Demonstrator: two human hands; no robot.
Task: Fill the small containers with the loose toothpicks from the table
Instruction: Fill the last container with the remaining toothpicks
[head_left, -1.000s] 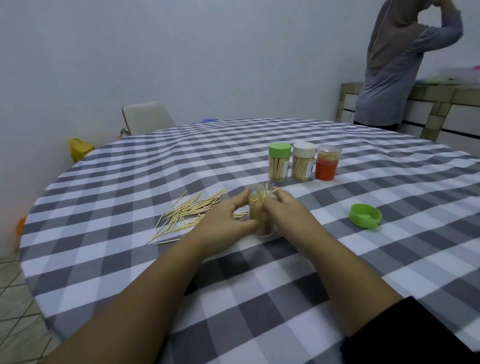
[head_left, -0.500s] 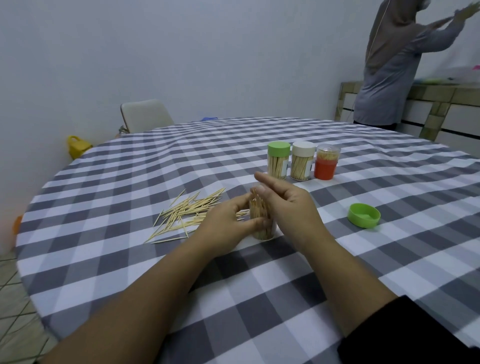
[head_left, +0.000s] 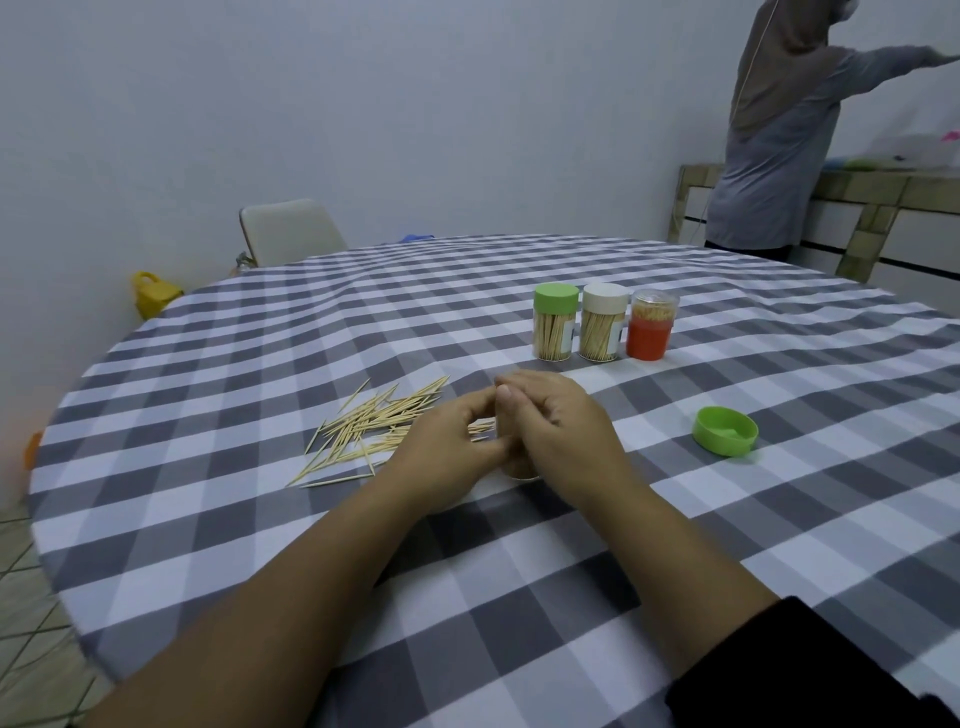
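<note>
Left hand (head_left: 447, 447): curled around the near-left side of a small clear container (head_left: 519, 470); the grip is clenched on that container, thumb and fingers wrapped towards it.
Right hand (head_left: 563, 428): laid over the top and right side of the same container, fingers bent down over its mouth; the grip is closed on the container, and it cannot be told whether toothpicks are pinched beneath the fingers.
Container in hand: held upright on the table (head_left: 519, 597), almost wholly covered by both hands; only its clear base is seen below them.
Loose toothpicks (head_left: 374, 428): scattered in a fan-shaped pile on the checked cloth just left of the left hand, a few reaching behind its fingers.
Filled containers: three are lined up side by side beyond the hands, a green-lidded container (head_left: 555, 322), a white-lidded container (head_left: 602, 322) and an orange container (head_left: 651, 325) with a clear top.
Green lid (head_left: 725, 431): lying open side up on the table, well to the right of the right hand.
Background: a second person (head_left: 779, 130) is seen standing at a counter, and a chair (head_left: 291, 231) is set at the far edge.
</note>
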